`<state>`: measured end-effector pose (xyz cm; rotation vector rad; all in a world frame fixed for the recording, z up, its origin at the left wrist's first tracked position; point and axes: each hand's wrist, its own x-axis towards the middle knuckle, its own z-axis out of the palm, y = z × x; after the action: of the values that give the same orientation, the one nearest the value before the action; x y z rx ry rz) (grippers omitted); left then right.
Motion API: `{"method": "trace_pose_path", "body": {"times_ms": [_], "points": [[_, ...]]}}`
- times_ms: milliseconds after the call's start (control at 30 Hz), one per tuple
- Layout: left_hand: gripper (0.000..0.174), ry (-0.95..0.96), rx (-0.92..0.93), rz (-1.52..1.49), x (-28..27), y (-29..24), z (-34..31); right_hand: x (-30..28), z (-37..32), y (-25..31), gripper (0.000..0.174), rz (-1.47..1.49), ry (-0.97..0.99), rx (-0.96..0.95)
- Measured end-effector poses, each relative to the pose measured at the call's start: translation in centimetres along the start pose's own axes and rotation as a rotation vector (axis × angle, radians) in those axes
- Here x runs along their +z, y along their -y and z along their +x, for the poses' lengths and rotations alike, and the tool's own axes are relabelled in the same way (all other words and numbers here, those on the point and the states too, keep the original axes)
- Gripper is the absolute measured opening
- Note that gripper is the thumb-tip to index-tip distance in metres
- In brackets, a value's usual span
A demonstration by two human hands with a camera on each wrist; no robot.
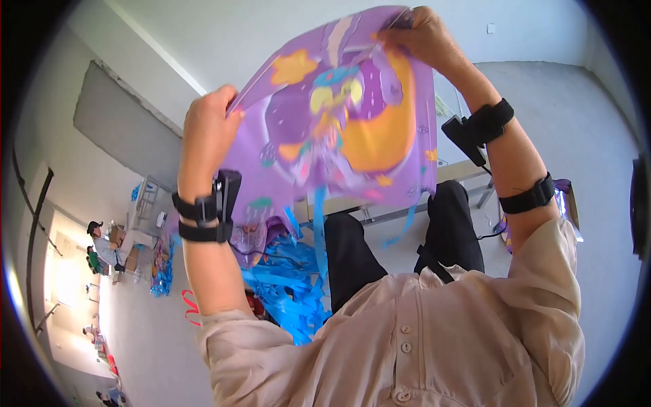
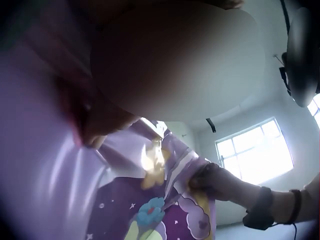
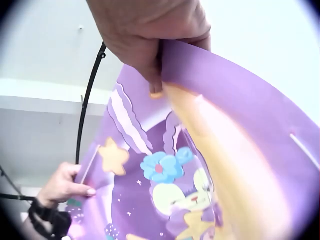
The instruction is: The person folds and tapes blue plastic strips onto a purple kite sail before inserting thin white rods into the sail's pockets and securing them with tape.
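Note:
A purple plastic sheet [image 1: 258, 180] is held up in front of me, printed with a cartoon rabbit, a yellow-orange moon and stars. My left hand [image 1: 210, 132] pinches its upper left edge between thumb and fingers. On the upper right, my right hand [image 1: 427, 41] grips the same edge, and in the right wrist view that thumb [image 3: 155, 85] lies over the printed face. Between the hands the sheet hangs slack and slightly blurred. Blue strips [image 1: 319, 227] dangle from its bottom edge.
A heap of blue strips [image 1: 291, 278] lies low beside my left leg, with more purple printed material [image 1: 247, 241] by it. A table edge [image 1: 461, 171] shows behind the sheet. Other people [image 1: 105, 241] sit far off at left. A window [image 2: 257, 150] is beyond.

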<state>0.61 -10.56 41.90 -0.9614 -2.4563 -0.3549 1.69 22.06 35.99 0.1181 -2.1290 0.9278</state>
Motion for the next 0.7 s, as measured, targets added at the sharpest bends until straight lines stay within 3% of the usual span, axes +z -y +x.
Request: {"method": "trace_pose_path", "body": {"times_ms": [33, 100, 133, 167, 233, 300, 333, 367, 433, 467, 500, 533, 567, 633, 667, 700], "points": [[0.01, -0.061, 0.006, 0.041, -0.2, -0.8, -1.1, -0.7, 0.2, -0.3, 0.021, -0.007, -0.008, -0.005], [0.01, -0.175, 0.046, 0.088, 0.3, -2.9, -4.0, -2.1, 0.8, -0.6, 0.026, 0.184, -0.2, 0.109], [0.01, -0.205, 0.061, 0.066, 1.1, -4.5, -5.4, -2.7, 0.9, -0.5, 0.025, -0.028, -0.272, 0.136], [0.009, -0.247, 0.075, 0.028, 2.6, -6.4, -7.1, -3.2, 0.6, -0.3, 0.025, -0.031, -0.285, 0.122], [0.013, -0.131, 0.187, -0.118, 7.2, -9.0, -9.4, -4.0, 0.1, -0.7, 0.019, 0.235, -0.316, 0.237], [0.021, -0.053, 0.227, -0.381, 13.2, -10.8, -10.8, -3.5, 0.6, -8.2, 0.007, 0.621, -0.298, -0.132], [0.022, 0.107, 0.236, -0.428, 15.2, -11.2, -11.3, -4.3, -0.6, -7.2, 0.011, 0.923, -0.295, -0.049], [0.022, 0.092, 0.232, -0.429, 14.7, -11.1, -10.9, -5.5, -2.3, -5.5, 0.016, 1.223, -0.281, 0.041], [0.026, 0.214, 0.491, -0.717, 12.2, -10.7, -10.0, -7.6, -3.7, -4.3, 0.019, 1.091, -0.211, -0.059], [0.02, 0.102, 0.307, -0.747, 9.9, -10.2, -9.7, -8.5, -4.3, -4.1, 0.021, 0.959, -0.161, -0.149], [0.014, -0.214, 0.238, -0.69, 8.4, -9.5, -8.9, -9.3, -4.9, -3.8, 0.021, 0.957, -0.151, -0.143], [0.01, -0.446, 0.104, -0.838, 7.4, -8.7, -7.6, -10.1, -5.4, -3.6, 0.02, 0.875, -0.11, -0.248], [0.014, -0.528, 0.027, -0.645, 5.3, -8.0, -6.0, -10.6, -5.8, -3.5, 0.019, 0.792, -0.068, -0.354], [0.016, -0.421, 0.088, -0.684, 3.1, -6.4, -1.8, -11.4, -6.6, -3.6, 0.027, 0.733, -0.103, -0.324], [0.016, -0.427, 0.081, -0.685, 3.2, -5.7, 0.1, -12.2, -6.9, -3.4, 0.042, 0.582, -0.083, -0.371], [0.018, -0.211, 0.248, -0.716, 3.7, -4.8, 1.6, -12.7, -7.1, -3.0, 0.056, 0.432, -0.062, -0.417]]}}
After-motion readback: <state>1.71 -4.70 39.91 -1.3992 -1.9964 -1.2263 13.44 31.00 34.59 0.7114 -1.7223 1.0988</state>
